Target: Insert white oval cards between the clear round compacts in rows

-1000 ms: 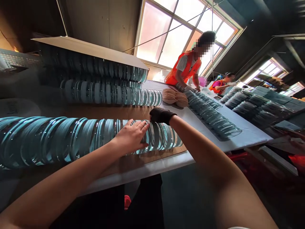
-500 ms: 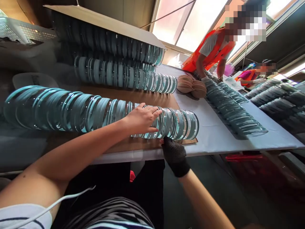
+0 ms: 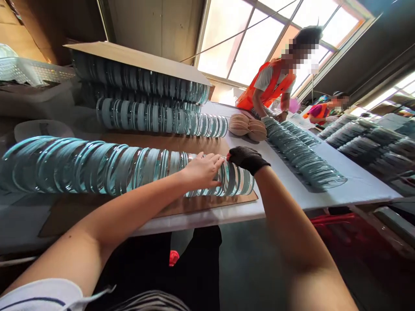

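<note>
**Both hands on the near row of glass discs**

A long row of glass discs [image 3: 106,166] stands on edge on a brown cardboard sheet [image 3: 201,203], which lies on a white-covered table [image 3: 324,190]. The row runs from the far left of the view to a point close to the table's front edge.

The bare left hand [image 3: 202,170] lies palm down on top of the row near its right end, fingers spread flat over the disc edges; it presses rather than grasps, with nothing closed in it. The right hand [image 3: 247,158], in a dark knit glove, rests on the top of the last few discs, just beside the left fingertips. Its fingers curl over the disc rims, but whether they pinch a disc cannot be told.

Behind, a second row of discs [image 3: 162,121] lies parallel, and further stacked rows [image 3: 139,84] sit under a cardboard cover [image 3: 129,58]. Tan round pads [image 3: 248,126] lie beyond the cardboard. A fanned line of discs [image 3: 301,160] stretches along the table toward a person in an orange vest [image 3: 269,84], whose hands are at its far end.
</note>
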`<state>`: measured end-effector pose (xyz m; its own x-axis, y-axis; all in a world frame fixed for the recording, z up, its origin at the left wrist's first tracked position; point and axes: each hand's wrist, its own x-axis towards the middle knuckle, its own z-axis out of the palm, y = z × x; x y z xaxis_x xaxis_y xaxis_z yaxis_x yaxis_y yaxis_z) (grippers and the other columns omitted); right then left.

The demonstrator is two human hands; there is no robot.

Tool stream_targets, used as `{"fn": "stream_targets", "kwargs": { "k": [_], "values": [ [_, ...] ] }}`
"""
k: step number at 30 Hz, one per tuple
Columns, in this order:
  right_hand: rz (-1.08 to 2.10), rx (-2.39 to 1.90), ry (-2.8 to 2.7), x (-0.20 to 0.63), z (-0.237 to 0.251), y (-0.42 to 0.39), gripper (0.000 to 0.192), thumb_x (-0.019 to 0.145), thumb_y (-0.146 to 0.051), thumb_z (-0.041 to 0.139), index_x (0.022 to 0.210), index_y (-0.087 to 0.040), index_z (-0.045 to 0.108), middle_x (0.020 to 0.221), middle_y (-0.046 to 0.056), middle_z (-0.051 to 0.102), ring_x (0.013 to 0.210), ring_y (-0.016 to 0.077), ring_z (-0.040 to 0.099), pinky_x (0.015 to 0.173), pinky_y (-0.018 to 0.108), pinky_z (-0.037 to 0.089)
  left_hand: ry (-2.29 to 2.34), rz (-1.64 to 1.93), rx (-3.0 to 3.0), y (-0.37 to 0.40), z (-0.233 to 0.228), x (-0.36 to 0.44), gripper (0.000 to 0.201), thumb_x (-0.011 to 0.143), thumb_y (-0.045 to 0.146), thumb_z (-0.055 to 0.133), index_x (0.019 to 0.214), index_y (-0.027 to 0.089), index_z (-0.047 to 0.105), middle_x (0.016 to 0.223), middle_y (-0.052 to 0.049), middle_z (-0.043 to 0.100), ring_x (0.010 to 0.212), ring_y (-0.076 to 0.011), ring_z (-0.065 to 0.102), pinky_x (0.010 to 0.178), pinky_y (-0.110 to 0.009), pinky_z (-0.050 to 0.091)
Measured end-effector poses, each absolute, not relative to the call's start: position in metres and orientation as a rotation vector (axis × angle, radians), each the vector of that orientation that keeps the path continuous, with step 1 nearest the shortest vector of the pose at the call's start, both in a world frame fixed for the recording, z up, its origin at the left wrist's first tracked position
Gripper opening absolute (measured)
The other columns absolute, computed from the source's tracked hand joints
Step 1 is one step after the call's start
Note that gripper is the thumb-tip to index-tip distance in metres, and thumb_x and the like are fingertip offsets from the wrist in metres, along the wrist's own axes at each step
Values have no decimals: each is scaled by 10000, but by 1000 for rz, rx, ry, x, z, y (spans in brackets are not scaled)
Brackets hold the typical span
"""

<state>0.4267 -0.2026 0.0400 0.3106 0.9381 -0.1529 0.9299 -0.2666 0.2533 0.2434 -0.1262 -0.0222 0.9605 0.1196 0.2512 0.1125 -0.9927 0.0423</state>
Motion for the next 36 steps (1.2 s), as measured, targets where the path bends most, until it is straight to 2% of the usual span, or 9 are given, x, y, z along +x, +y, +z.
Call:
{"fn": "stream_targets", "kwargs": {
  "k": [3, 6, 11, 15, 22, 27, 32, 35, 36],
  "values": [
    [-199, 2057, 1692, 429, 50, -163, 256, 835, -180, 593, 1034, -133, 747, 955, 74, 743, 789, 139, 641, 680, 212, 435, 152, 459, 3124, -126, -33, 247, 877, 850, 629, 539, 1521, 116, 301, 1556, -162, 361, 1397, -314, 367, 1112, -495, 322],
    [-231, 1942, 1675, 416, 51, -145, 269, 778, -162, 655, 1018, -79, 744, 964, 114, 739, 821, 167, 641, 710, 239, 438, 122, 488, 3153, -123, -36, 246, 884, 846, 631, 539, 1512, 96, 310, 1543, -176, 378, 1382, -315, 378, 1095, -496, 334],
    [4, 1893, 1705, 407, 55, -160, 272, 869, -232, 554, 1043, -116, 728, 1021, 157, 723, 894, 230, 672, 714, 284, 437, 128, 479, 3140, -124, -32, 244, 891, 841, 609, 558, 1514, 88, 293, 1524, -190, 399, 1360, -313, 405, 1087, -481, 334],
    [209, 2154, 1778, 410, 47, -210, 294, 910, -316, 482, 1016, -171, 714, 990, 117, 729, 880, 227, 676, 670, 264, 396, 170, 457, 3095, -127, -29, 244, 841, 848, 606, 554, 1499, 123, 330, 1543, -160, 382, 1375, -294, 397, 1105, -456, 309],
    [388, 2534, 1794, 372, -58, -313, 290, 906, -297, 458, 878, -173, 719, 826, 83, 728, 707, 183, 655, 589, 255, 359, 156, 358, 3089, -124, -26, 245, 841, 861, 620, 523, 1506, 123, 313, 1553, -157, 365, 1388, -295, 378, 1129, -447, 273],
    [319, 2737, 1722, 348, -131, -333, 319, 961, -268, 427, 967, -175, 732, 931, 101, 748, 807, 190, 682, 673, 254, 427, 145, 293, 3115, -124, -22, 239, 836, 862, 601, 550, 1512, 137, 303, 1567, -166, 337, 1404, -300, 363, 1136, -444, 266],
    [271, 2754, 1874, 385, -69, -324, 349, 969, -372, 439, 953, -186, 734, 916, 87, 745, 821, 190, 681, 702, 251, 458, 103, 251, 3106, -120, -4, 254, 797, 884, 607, 518, 1494, 127, 341, 1580, -168, 311, 1451, -303, 300, 1161, -450, 246],
    [512, 2748, 1729, 432, -3, -291, 380, 978, -339, 400, 1119, -153, 700, 1096, 132, 712, 959, 204, 661, 790, 276, 459, 67, 336, 3067, -124, 1, 282, 842, 889, 652, 465, 1515, 114, 299, 1606, -172, 241, 1487, -287, 222, 1164, -414, 251],
    [408, 2629, 1691, 447, 14, -275, 391, 974, -335, 401, 1146, -142, 695, 1114, 142, 705, 973, 213, 653, 797, 288, 455, 71, 330, 3049, -126, 0, 292, 859, 884, 666, 455, 1520, 112, 288, 1603, -173, 250, 1482, -280, 237, 1154, -403, 271]
  ]
}}
